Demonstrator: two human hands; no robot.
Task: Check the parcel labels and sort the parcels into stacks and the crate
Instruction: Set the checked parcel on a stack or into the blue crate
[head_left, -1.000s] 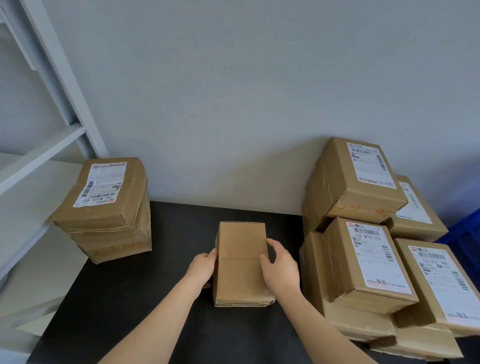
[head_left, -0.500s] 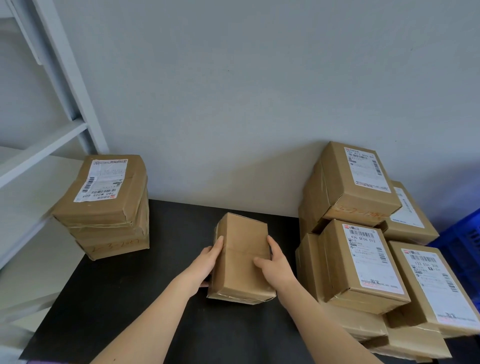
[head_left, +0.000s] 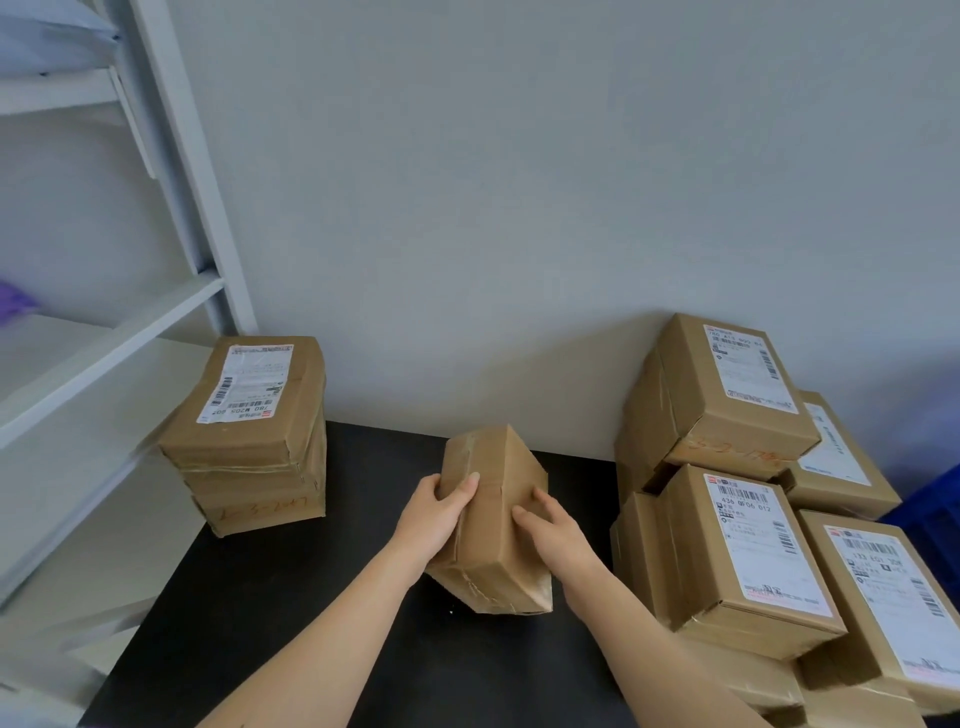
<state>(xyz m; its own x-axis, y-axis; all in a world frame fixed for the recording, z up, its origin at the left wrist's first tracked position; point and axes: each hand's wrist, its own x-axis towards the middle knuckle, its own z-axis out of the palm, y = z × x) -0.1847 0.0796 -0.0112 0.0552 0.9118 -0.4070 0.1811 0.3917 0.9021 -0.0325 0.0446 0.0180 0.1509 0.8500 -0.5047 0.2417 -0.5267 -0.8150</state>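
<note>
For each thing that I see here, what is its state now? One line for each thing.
held parcel: tilted between both hands, taped shut, no label on the faces that show.
left hand: grips the parcel's left side.
right hand: grips its right side.
left stack: neat, top label faces up.
right pile: loose, labels face up.
blue crate: only an edge shows; contents hidden.
</note>
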